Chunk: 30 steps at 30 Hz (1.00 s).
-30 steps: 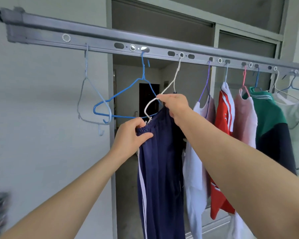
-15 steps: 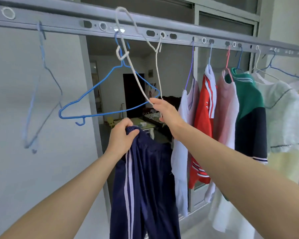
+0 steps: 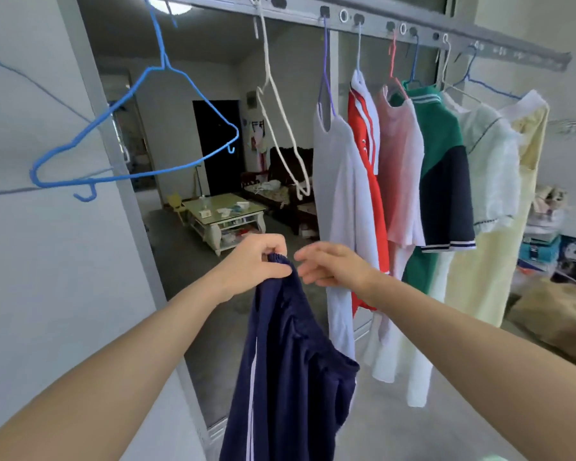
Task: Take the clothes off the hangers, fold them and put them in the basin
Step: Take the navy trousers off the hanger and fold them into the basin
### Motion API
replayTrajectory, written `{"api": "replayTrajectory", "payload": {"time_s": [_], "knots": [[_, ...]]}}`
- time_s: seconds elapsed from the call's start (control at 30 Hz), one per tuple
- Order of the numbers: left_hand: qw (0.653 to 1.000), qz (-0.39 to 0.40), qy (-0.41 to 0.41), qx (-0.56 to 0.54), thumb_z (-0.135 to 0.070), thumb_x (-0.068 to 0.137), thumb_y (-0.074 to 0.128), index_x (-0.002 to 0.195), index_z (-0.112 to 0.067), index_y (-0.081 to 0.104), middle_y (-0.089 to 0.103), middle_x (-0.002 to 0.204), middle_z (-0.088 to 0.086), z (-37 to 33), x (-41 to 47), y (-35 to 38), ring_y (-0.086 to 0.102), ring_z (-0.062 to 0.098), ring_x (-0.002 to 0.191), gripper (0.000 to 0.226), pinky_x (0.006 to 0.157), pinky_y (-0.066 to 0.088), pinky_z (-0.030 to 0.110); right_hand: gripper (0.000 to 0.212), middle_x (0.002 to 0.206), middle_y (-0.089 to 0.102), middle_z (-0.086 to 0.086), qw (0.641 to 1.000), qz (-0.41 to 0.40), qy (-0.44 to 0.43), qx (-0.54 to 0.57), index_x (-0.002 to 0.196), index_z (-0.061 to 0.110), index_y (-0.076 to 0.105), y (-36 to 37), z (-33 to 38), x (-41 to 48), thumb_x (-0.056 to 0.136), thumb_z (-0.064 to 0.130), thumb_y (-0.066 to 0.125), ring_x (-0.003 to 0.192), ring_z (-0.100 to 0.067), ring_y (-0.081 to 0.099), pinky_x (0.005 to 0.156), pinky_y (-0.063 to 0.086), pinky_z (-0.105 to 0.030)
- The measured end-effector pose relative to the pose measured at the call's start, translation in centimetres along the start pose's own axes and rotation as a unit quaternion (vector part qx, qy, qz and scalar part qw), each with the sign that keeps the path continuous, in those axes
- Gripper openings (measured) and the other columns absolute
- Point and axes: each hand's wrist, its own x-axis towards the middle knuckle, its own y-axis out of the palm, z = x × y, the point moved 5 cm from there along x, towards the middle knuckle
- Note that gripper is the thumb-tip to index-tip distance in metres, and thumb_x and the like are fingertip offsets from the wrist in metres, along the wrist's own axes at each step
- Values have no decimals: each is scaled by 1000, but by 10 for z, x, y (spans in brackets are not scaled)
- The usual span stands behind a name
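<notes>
My left hand [image 3: 256,262] grips the waistband of navy trousers [image 3: 286,377] with a white side stripe; they hang down from it, free of any hanger. My right hand [image 3: 330,266] is just right of the waistband, fingers loosely spread, holding nothing. The bare white hanger [image 3: 280,128] hangs from the grey rail [image 3: 373,21] above. A bare blue hanger [image 3: 140,128] hangs to its left. On the rail to the right hang a white top [image 3: 343,201], a red jacket [image 3: 368,154], a pink shirt [image 3: 399,168], a green and navy shirt [image 3: 443,174] and pale garments [image 3: 499,181]. No basin is visible.
A grey wall and a door frame [image 3: 90,104] stand at the left. Through the doorway are a low table [image 3: 223,214] and a dark sofa [image 3: 280,191]. Cluttered shelves and a brown bundle [image 3: 559,314] sit at the far right on the concrete floor.
The trousers have come off the white hanger. My right hand let go of the hanger and dropped beside the waistband. My left hand lowered with the trousers; the view tilted down.
</notes>
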Motion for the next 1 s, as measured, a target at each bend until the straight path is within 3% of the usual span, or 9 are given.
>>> {"api": "replayTrajectory", "payload": {"time_s": [0.1, 0.2, 0.33, 0.43, 0.57, 0.67, 0.8, 0.9, 1.0], "knots": [[1000, 3, 13, -27, -4, 75, 67, 66, -9, 51, 54, 71, 6, -23, -3, 18, 51, 12, 67, 19, 66, 38, 29, 32, 93, 70, -2, 997, 31, 41, -55, 95, 15, 65, -13, -31, -29, 100, 34, 40, 82, -13, 65, 91, 47, -35], [998, 22, 18, -52, -7, 71, 66, 66, -2, 50, 53, 71, 14, -48, 1, 49, 49, 14, 66, 18, 64, 37, 27, 36, 94, 71, 2, 991, 67, 85, -75, 91, 17, 66, -39, -61, -69, 99, 41, 39, 84, -11, 67, 97, 45, -34], [997, 33, 3, -76, -8, 68, 64, 63, -3, 47, 49, 68, 13, -62, 11, 79, 46, 17, 65, 18, 66, 35, 31, 54, 108, 71, -3, 977, 121, 146, -101, 107, 13, 67, -71, -91, -108, 96, 56, 35, 90, -15, 68, 96, 44, -30], [994, 41, 3, -99, -7, 68, 62, 61, -6, 47, 48, 65, 8, -80, 20, 111, 46, 16, 64, 17, 65, 34, 30, 61, 109, 70, -7, 964, 142, 181, -134, 113, 13, 65, -100, -112, -140, 93, 62, 33, 83, -19, 68, 95, 44, -30], [990, 60, 33, -121, -4, 68, 62, 59, -6, 43, 45, 61, 4, -111, 36, 153, 43, 12, 61, 21, 58, 34, 20, 38, 99, 65, 5, 961, 126, 187, -158, 100, 25, 57, -134, -134, -182, 86, 60, 53, 84, -13, 64, 91, 43, -30], [989, 56, 45, -126, -4, 69, 63, 61, -2, 45, 47, 62, 6, -131, 51, 183, 44, 12, 60, 20, 56, 35, 20, 46, 94, 55, 10, 960, 85, 183, -195, 91, 28, 49, -160, -149, -207, 67, 62, 68, 85, -10, 54, 84, 42, -29], [987, 15, 65, -147, -6, 68, 63, 64, 2, 46, 46, 64, 10, -160, 76, 210, 44, 16, 62, 19, 58, 33, 26, 41, 108, 58, 2, 950, 16, 204, -236, 111, 25, 45, -196, -170, -239, 79, 35, 69, 93, -16, 60, 85, 51, -29], [982, -14, 81, -168, -9, 66, 61, 67, 5, 45, 44, 65, 10, -176, 92, 221, 39, 16, 63, 21, 59, 28, 29, 30, 96, 59, -1, 955, -20, 230, -186, 114, 15, 49, -213, -178, -261, 86, 13, 58, 77, -14, 57, 66, 53, -25], [981, -8, 92, -169, -7, 66, 59, 66, 4, 43, 42, 65, 10, -185, 109, 236, 37, 17, 64, 20, 60, 26, 30, 34, 99, 66, -4, 961, -70, 206, -169, 117, 12, 56, -250, -176, -277, 85, 4, 52, 80, -13, 61, 66, 53, -26]]}}
